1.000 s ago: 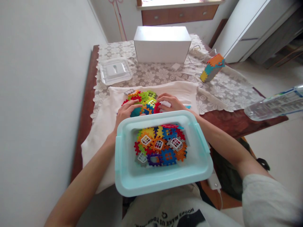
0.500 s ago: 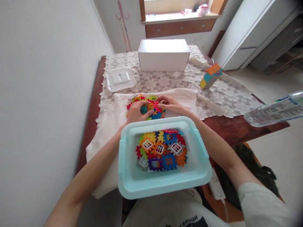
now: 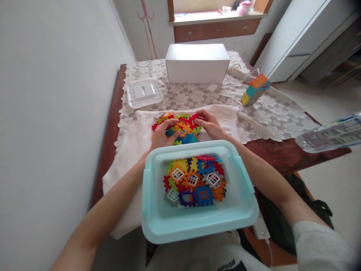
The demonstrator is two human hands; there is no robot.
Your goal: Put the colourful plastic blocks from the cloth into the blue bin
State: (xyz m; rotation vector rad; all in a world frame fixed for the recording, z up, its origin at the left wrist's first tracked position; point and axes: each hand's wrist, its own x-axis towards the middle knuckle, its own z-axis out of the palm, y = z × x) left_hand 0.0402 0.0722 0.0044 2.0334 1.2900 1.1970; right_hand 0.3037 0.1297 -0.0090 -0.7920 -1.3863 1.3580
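Shifted rightward since half a second ago, the right hand (image 3: 210, 124) has drawn apart from the left hand (image 3: 164, 135), beyond the far rim of the blue tub (image 3: 163, 222). Its fingertips reach the edge of a red piece (image 3: 193, 121); I cannot tell whether that grip pinches it. The left hand's grip is spread, thumb apart from the fingers, around a teal piece (image 3: 169, 133) beyond the tub's far left corner. Between the hands, just past the tub, lies a colourful pile of notched pieces (image 3: 185, 130), with a blue piece (image 3: 190, 139) on its side nearest the tub. Under the pile is a white cloth (image 3: 126, 180), running down the tub's left side. More notched pieces (image 3: 203, 195) lie inside the tub, some with white window inserts. Farther beyond the tub, the worktop (image 3: 282, 147) carries a clear tray (image 3: 144, 94) to the left, a white box (image 3: 197, 71) straight ahead and a built block (image 3: 254, 91) to the right. A plastic bottle (image 3: 329, 133) lies well right of the tub.
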